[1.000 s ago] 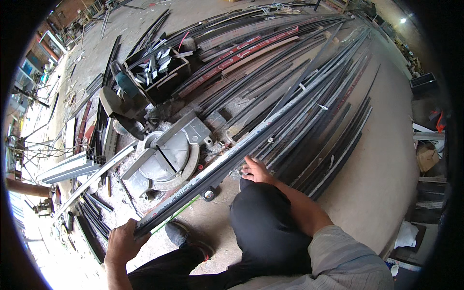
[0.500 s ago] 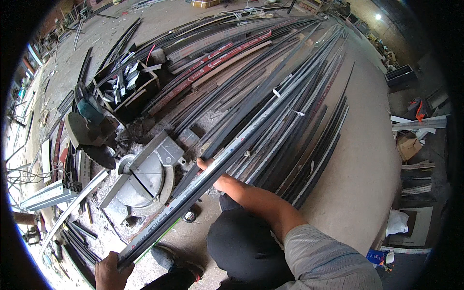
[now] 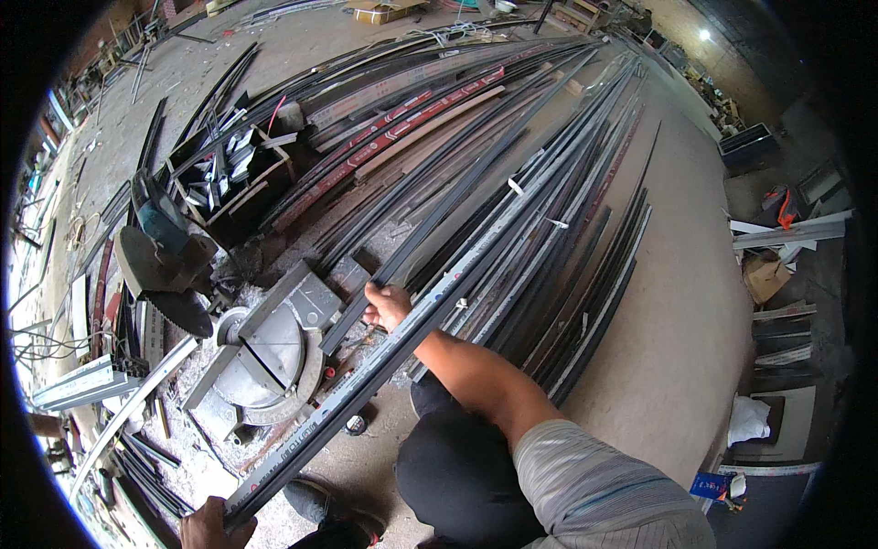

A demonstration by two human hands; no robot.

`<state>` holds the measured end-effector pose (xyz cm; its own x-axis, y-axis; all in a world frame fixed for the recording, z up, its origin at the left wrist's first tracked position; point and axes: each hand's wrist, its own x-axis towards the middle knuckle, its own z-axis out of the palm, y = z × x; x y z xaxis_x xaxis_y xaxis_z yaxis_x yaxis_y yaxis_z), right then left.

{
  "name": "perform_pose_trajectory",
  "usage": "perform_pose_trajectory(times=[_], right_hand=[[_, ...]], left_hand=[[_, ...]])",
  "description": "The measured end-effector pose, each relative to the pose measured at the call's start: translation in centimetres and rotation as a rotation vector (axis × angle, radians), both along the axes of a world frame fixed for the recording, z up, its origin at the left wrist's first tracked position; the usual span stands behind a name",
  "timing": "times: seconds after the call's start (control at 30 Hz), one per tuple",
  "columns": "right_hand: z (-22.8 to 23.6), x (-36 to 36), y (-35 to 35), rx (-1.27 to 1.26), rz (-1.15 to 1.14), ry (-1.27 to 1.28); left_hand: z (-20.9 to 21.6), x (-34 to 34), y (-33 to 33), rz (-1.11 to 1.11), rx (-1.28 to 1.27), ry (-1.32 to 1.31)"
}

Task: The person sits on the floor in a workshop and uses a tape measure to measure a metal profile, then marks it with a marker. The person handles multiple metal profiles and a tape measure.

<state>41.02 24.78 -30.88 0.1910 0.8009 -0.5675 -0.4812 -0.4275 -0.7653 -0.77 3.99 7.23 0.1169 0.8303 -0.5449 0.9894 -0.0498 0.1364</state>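
While the left hand [image 3: 208, 529] grips the near end of a long profile [image 3: 343, 407], fingers wrapped over it at the lower left, the right hand [image 3: 388, 307] is closed around a dark strip [image 3: 344, 331], close to that strip's cut end. Long profile: dark, with a pale printed band, running diagonally up and away, crossing over the right wrist. Dark strip: end beside the base of a mitre saw [image 3: 265, 357], the rest stretching toward the far heap. Saw's round table bare metal, slotted; toothed blade [image 3: 183, 314] raised at its left, below a teal motor housing [image 3: 163, 229]. Just under the long profile, a small round black object [image 3: 355, 425], kind unclear. Near it, the person's shoe [image 3: 306, 500] and dark-trousered knee [image 3: 457, 476]. Beyond the saw, an open box [image 3: 262, 192] of metal offcuts. Red strips [image 3: 393, 137] past that; white crumpled bag [image 3: 750, 419] far right.
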Motion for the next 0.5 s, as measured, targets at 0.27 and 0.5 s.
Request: perform_pose_trajectory(times=[0.27, 0.5], right_hand=[[-1.9, -2.9, -1.6, -0.110, 0.311, 0.154], [1.7, -2.3, -1.8, 0.045, 0.240, 0.315]], left_hand=[[0.1, 0.6, 0.2, 0.020, -0.047, 0.013], [-0.2, 1.7, 1.2, 0.020, -0.017, 0.046]])
